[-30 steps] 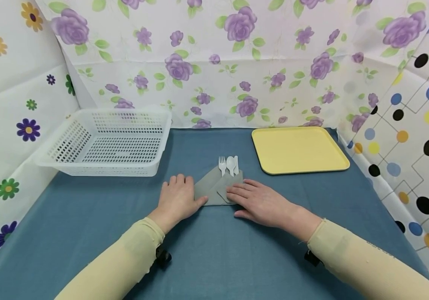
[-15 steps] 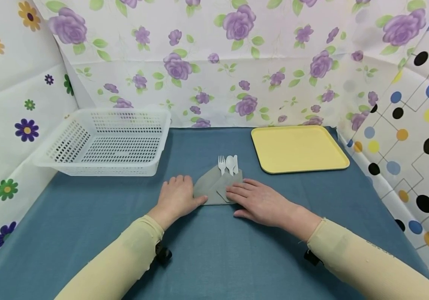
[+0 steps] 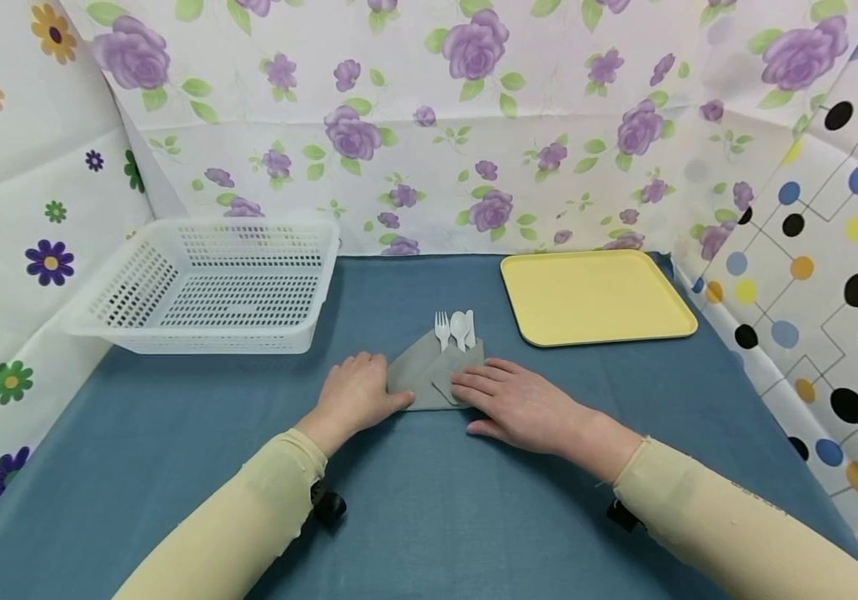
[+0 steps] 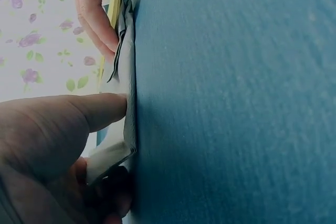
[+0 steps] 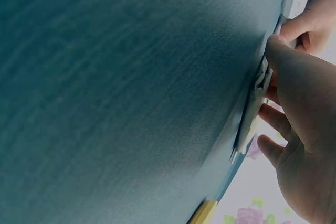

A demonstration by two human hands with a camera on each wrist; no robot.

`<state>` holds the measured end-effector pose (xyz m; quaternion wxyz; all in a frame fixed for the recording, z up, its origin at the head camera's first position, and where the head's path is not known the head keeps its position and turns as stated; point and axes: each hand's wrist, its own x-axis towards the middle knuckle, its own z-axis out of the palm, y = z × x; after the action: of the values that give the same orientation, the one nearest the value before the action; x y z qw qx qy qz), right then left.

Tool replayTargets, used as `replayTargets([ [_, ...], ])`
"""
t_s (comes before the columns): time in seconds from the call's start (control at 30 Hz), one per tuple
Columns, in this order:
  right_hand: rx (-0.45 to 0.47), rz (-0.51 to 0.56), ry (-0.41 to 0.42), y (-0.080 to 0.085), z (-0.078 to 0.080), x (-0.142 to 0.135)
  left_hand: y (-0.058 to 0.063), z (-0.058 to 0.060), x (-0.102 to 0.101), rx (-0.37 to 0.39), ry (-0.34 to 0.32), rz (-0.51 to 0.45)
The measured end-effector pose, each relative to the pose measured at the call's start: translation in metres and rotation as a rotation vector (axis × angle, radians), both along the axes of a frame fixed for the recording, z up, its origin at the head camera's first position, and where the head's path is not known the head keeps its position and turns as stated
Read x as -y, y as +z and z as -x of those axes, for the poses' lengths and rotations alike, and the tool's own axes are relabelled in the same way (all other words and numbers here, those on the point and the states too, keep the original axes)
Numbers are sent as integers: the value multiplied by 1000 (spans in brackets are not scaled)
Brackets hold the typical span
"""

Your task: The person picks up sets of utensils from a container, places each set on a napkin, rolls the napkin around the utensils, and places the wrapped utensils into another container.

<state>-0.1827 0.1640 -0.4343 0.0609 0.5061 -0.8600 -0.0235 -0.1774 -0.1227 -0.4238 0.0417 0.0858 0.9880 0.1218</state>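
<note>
A folded grey napkin (image 3: 415, 371) lies on the blue tablecloth. A white plastic fork (image 3: 441, 327), spoon (image 3: 459, 329) and knife (image 3: 469, 327) stick out of its far side. My left hand (image 3: 357, 392) holds the napkin's left end, its thumb (image 4: 107, 109) on the top and fingers at the corner. In the left wrist view that corner bends up between thumb and fingers. My right hand (image 3: 511, 404) rests nearly straight fingertips on the napkin's right part, over the folded flap. Its thumb is apart from the other fingers, near the front edge.
A white perforated plastic basket (image 3: 308, 321) stands at the back left. At the back right lies a yellow tray (image 3: 597, 296). Flower- and dot-printed cloth walls enclose the table (image 3: 429, 517) at the back and sides.
Both hands stay where they were on the napkin. Only the head view has shifted very slightly.
</note>
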Motion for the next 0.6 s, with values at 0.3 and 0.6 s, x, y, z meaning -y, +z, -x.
replayTargets([
  [0.3, 9, 0, 3, -1, 0, -1, 1, -2, -5, 60, 38, -85],
  [0.6, 19, -3, 0, -2, 1, -2, 4, -3, -1, 68, 7, -121],
])
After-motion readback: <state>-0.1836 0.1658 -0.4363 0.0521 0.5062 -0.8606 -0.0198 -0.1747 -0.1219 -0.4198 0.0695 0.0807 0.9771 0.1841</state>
